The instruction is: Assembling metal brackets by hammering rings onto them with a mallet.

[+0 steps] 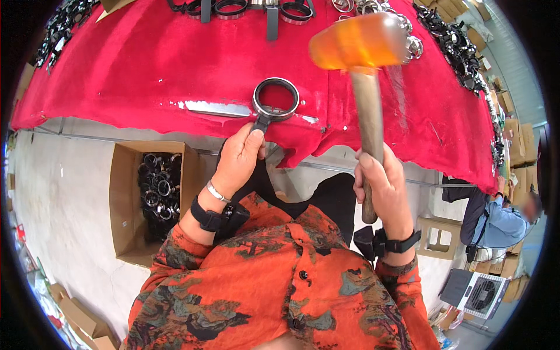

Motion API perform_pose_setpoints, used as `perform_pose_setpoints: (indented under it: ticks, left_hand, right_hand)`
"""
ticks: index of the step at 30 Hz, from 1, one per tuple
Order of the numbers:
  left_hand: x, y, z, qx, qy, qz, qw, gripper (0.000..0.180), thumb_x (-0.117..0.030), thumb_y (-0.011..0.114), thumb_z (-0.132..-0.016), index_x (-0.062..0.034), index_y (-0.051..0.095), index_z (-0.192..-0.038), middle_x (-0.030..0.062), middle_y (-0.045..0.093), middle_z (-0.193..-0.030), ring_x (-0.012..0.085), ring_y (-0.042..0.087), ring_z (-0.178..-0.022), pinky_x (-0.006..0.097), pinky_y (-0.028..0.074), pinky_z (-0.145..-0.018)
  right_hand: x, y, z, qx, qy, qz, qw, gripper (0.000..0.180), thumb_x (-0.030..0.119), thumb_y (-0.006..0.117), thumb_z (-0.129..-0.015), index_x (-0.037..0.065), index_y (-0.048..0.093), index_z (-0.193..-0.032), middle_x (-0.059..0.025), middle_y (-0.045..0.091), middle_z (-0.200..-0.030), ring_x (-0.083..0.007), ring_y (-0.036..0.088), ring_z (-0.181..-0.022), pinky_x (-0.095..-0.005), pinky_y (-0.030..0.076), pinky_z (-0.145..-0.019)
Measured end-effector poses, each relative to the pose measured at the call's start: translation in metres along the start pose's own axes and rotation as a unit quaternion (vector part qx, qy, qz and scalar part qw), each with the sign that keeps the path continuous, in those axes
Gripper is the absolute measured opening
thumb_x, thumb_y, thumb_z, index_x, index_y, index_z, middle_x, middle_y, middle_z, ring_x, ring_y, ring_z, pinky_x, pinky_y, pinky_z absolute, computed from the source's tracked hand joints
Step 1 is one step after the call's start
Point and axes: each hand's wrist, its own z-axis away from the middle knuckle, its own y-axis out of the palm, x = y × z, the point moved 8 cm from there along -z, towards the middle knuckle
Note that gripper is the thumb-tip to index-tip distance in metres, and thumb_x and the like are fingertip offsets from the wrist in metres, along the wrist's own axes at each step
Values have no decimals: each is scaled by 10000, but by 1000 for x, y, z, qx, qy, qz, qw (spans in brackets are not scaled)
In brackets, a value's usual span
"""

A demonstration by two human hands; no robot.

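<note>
My left hand [240, 153] is closed around the short stem of a black ring-shaped part with a silver rim [256, 105]. The ring lies at the near edge of the red cloth [192, 58], just right of a flat metal strip [219, 109] set in it. Wrapped around a wooden handle, my right hand [384, 181] grips a mallet [357, 44]. Its translucent orange head is raised, slightly blurred, up and to the right of the ring. The ring's lower stem is hidden by my left fingers.
A cardboard box [125, 204] full of black and silver ring parts stands on the floor at left. More rings [230, 7] and two grey upright pieces sit at the table's far side. Black parts [452, 44] heap along the right edge. A person in blue [500, 224] is at far right.
</note>
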Motion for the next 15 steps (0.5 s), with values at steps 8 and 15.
perform_pose_setpoints:
  ticks: [8, 15]
  left_hand:
    - [7, 0, -1, 8, -6, -6, 1000, 382, -391, 400, -1004, -69, 523, -840, 2, 541, -671, 53, 444, -509, 198, 352, -456]
    - [2, 5, -5, -4, -37, 32, 999, 345, -314, 461, -996, -27, 509, -812, 22, 534, -650, 110, 522, -601, 268, 432, -569]
  right_hand:
    - [-37, -2, 24, -15, -1, 29, 999, 197, 185, 624, -883, 30, 508, -917, 16, 499, -617, -55, 472, -510, -233, 390, -456]
    - [-30, 16, 17, -23, -190, 339, 921, 303, 207, 700, -816, 3, 512, -939, -150, 529, -635, -257, 507, -539, -323, 452, -555]
